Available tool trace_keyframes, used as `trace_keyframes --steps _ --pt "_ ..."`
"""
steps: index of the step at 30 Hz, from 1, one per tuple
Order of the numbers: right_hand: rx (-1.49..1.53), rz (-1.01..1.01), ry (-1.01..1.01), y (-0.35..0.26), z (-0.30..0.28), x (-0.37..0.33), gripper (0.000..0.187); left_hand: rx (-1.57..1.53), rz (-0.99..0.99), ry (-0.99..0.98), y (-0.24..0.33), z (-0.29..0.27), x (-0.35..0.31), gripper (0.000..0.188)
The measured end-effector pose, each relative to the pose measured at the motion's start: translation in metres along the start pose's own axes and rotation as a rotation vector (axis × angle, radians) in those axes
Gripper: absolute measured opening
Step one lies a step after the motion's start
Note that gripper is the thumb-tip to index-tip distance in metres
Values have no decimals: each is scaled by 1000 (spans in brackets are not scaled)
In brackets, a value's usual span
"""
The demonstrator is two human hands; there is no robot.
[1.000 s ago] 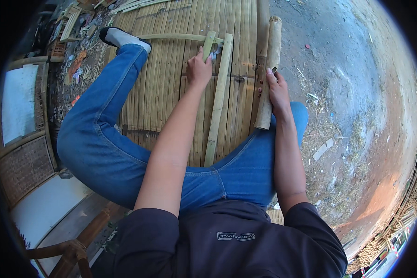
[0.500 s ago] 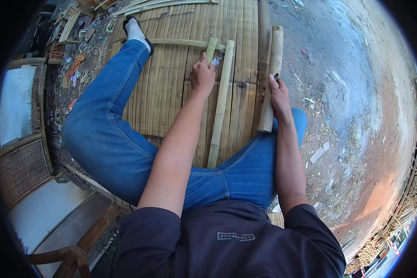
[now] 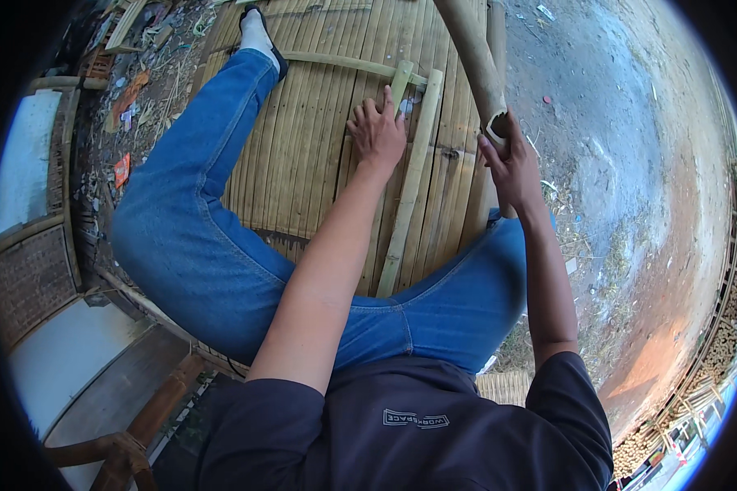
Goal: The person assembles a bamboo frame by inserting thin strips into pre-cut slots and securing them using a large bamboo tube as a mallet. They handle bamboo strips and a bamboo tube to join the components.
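My left hand rests palm down with its fingers spread. Its fingertips are by a short flat bamboo piece, which lies across the end of a thin bamboo strip. Alongside it, a longer pale bamboo slat runs back toward my lap. To the right, my right hand is closed round a thick bamboo tube. A jagged-edged opening shows in the tube beside my thumb. The tube slants up and away, its far end out of view; its near part is largely behind my hand.
I sit on a platform of bamboo slats, one leg stretched along its left. A bamboo pole edges its right side. Beyond lies dirt ground with scattered litter. Debris and white panels are at left.
My right hand has raised and tilted the bamboo tube, turning its opening toward me. My left hand has loosened from the short bamboo piece and spread its fingers.
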State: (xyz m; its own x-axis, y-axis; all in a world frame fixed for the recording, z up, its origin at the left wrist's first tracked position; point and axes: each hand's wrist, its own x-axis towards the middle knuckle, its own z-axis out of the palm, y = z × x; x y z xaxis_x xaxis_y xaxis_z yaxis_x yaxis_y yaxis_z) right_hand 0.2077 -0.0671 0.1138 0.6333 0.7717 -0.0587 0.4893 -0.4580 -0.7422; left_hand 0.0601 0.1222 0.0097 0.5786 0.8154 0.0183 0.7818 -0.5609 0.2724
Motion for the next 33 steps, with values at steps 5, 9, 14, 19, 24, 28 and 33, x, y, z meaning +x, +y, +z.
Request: trace_keyframes --steps 5,9,14,19,24,28,33 --pt "-369 -205 -142 33 -33 12 62 5 -18 4 -1 0 -6 61" --pt "-500 -134 -284 55 -43 12 60 1 2 43 0 4 -7 59" --pt "-447 -166 -267 62 -35 14 63 -41 -6 36 -2 13 -7 60" --pt "-384 -193 -210 52 -28 15 66 -34 -8 24 -2 10 -7 61" --pt "-348 -290 -172 57 -24 11 69 -67 -3 27 -1 11 -4 61" --pt "-356 -322 -176 31 -39 4 72 -101 -15 19 -5 12 -8 60" --pt "-442 -161 -237 28 -38 -2 71 -93 11 57 0 20 -8 59"
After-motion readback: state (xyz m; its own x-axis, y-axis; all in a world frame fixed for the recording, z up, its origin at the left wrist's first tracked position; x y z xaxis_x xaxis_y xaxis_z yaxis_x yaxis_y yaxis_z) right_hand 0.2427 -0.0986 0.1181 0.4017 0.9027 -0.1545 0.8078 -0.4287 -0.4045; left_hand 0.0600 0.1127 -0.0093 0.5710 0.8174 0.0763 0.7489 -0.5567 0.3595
